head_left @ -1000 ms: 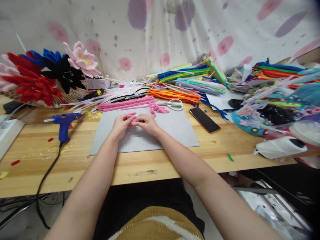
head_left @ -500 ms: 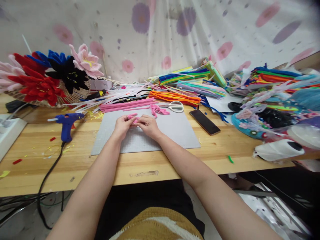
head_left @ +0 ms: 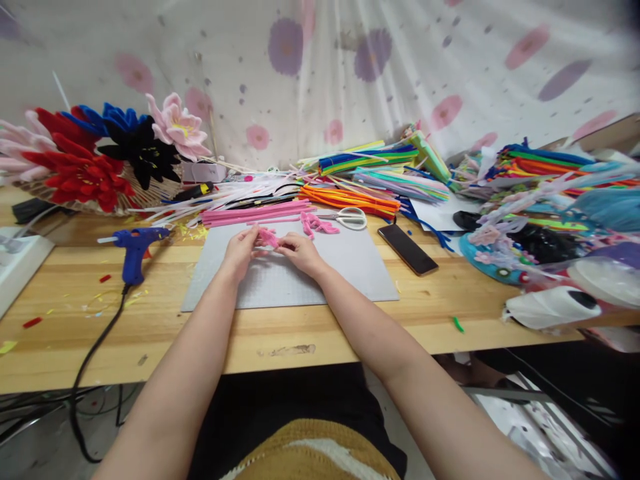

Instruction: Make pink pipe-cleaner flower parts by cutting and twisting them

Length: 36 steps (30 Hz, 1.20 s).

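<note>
A wooden table bears a grey mat, a phone and a blue glue gun

A floral curtain (pale, creased) hangs behind a wooden table.

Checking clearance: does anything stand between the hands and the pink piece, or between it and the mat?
Nothing visible: left hand and right hand hold the pink piece; only the hands show between it and the mat.
</note>
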Tool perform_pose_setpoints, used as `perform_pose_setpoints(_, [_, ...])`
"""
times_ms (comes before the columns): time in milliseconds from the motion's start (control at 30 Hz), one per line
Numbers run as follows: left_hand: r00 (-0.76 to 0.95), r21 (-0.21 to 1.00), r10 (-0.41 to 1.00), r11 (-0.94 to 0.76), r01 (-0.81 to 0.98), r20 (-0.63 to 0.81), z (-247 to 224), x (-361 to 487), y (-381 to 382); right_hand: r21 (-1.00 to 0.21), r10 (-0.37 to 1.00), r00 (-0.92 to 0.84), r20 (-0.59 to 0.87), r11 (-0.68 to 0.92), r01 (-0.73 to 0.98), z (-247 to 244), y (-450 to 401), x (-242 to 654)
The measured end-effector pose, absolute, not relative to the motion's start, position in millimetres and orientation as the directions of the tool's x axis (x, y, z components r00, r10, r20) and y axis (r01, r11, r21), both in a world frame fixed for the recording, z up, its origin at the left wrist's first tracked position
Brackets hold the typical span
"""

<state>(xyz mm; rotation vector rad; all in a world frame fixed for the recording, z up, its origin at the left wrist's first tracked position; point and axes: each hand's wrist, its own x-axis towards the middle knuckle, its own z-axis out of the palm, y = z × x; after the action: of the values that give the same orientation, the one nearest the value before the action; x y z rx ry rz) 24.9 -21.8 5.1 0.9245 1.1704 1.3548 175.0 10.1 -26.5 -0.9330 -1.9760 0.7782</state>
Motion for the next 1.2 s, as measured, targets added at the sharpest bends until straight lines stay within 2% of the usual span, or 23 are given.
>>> perform_pose_setpoints(133, [-0.093,0.995,0.994,0.046,-0.084,-0.054,1.4,26.0,-18.7,-0.794,0.823,-0.425,0.377,0.524,0.309,-30.4,13.0,177.6])
perform_pose_setpoints(300, [-0.131,0.996,0.991,-0.008,0.09,0.02,-2.5,34.1,-5.8,-0.829,0.856,-0.389,0.34,0.468,0.304,-32.1,17.6,179.0])
perform_pose_setpoints(400, [-0.081,0.987,0.996,-0.035,0.155,0.048,6.3,40.8,0.7,-0.855,0.871,-0.364,0.329,0.439,0.277,-31.3,21.1,181.1])
perform_pose_setpoints(533, [-0.024,0.995,1.0,-0.008,0.097,0.01,23.4,49.5,5.8,-0.875,0.891,-0.313,0.328,0.411,0.254,-28.7,24.5,184.8])
perform_pose_setpoints(733, [-0.24,0.999,0.97,-0.036,0.009,0.037,34.4,48.4,16.4,-0.855,0.917,-0.251,0.31,0.384,0.348,-17.2,29.4,196.5])
perform_pose_setpoints(833, [-0.283,0.999,0.959,-0.029,0.014,0.031,30.8,45.9,19.9,-0.828,0.906,-0.247,0.344,0.417,0.375,-9.4,33.9,210.9])
perform_pose_setpoints(1000, [-0.135,0.996,0.99,0.042,0.083,-0.03,18.2,62.2,20.1,-0.857,0.904,-0.291,0.314,0.402,0.323,-13.2,36.8,238.9])
perform_pose_setpoints(1200, [0.005,0.989,0.998,-0.058,0.135,0.058,10.8,87.6,26.0,-0.879,0.889,-0.388,0.244,0.372,0.298,-18.9,25.5,264.3])
